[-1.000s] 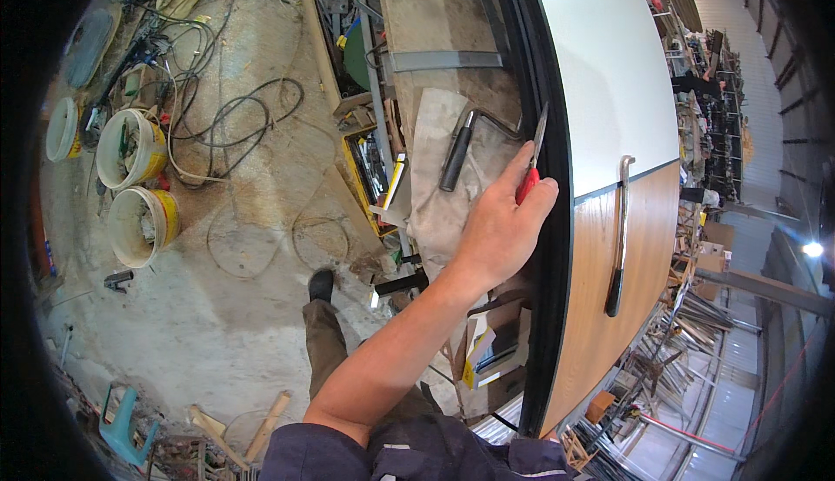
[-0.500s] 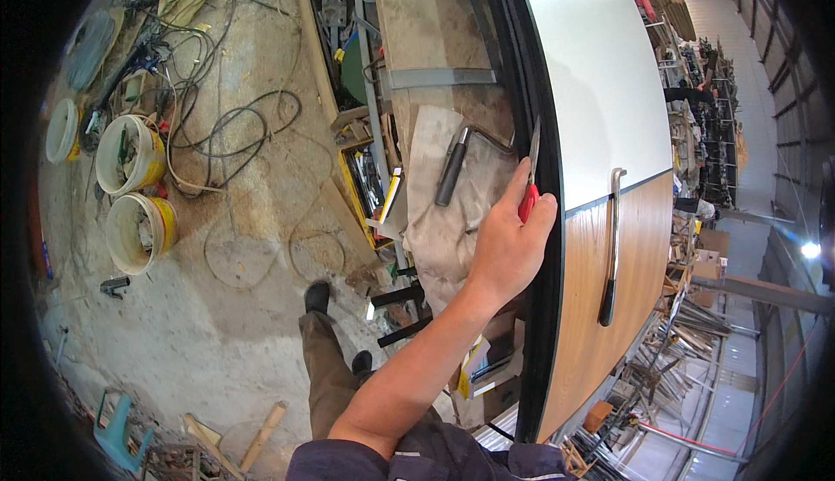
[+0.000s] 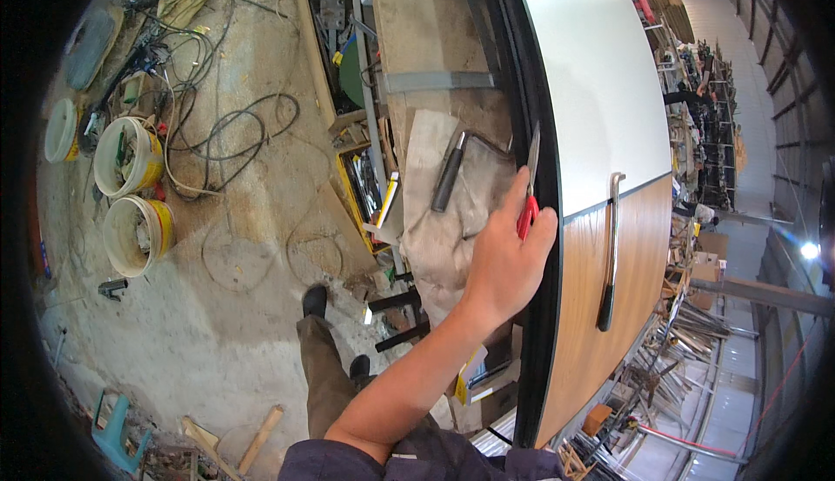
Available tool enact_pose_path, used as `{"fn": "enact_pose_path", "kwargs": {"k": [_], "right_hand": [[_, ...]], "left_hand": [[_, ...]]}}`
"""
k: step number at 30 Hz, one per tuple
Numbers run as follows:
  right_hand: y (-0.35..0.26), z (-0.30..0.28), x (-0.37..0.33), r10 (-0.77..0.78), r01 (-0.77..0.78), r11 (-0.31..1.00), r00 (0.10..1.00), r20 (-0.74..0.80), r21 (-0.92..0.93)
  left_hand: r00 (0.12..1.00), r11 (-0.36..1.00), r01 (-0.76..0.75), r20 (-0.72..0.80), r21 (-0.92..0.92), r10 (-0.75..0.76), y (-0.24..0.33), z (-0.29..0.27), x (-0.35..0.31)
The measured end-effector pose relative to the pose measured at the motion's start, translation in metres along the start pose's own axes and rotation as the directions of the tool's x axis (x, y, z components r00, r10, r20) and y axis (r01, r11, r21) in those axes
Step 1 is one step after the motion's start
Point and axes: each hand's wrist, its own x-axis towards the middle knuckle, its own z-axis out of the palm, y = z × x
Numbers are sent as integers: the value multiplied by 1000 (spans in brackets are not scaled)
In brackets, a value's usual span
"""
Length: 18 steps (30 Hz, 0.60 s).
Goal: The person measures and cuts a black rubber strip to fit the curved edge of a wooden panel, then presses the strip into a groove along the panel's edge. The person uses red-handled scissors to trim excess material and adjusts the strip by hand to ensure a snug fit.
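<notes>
My left hand (image 3: 513, 250) is closed around a red-handled knife (image 3: 528, 217), index finger stretched along it. Its pointed silver blade lies against the black frame (image 3: 541, 307) at the edge of a white and wood-grain panel (image 3: 600, 81). On a crumpled beige cloth (image 3: 435, 237) left of the hand rests a bent metal rod tool with a black handle (image 3: 448, 181). A long silver bar tool with a hooked end and black grip (image 3: 612, 255) lies on the panel's wood-grain part. My right hand is out of the picture; a dark sleeve shows at the lower edge.
White buckets (image 3: 139, 236) stand on the concrete floor at left, near tangled black cables (image 3: 230, 133). Open tool trays (image 3: 361, 177) and a wooden board lie left of the frame. A teal stool (image 3: 120, 433) is at lower left. Stacked metal lengths fill the far right.
My left hand, with the knife, has drawn slightly back toward me along the black frame. The other tools have kept their places.
</notes>
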Motion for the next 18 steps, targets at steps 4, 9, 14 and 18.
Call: {"fn": "enact_pose_path", "kwargs": {"k": [4, 9, 14, 18], "right_hand": [[3, 7, -2, 7, -7, 1000, 1000, -9, 18], [3, 8, 2, -7, 7, 1000, 1000, -18, 7], [4, 7, 2, -20, 20, 1000, 999, -25, -1], [6, 13, -3, -39, 38, 999, 999, -20, -3]], "left_hand": [[993, 994, 102, 61, -29, -100, 6, -3, 1], [995, 994, 86, 62, -62, -82, 5, -3, 4], [999, 996, 12, 31, -83, -10, -3, -2, 6], [994, 994, 98, 55, -37, -96, 7, -1, 5]]}}
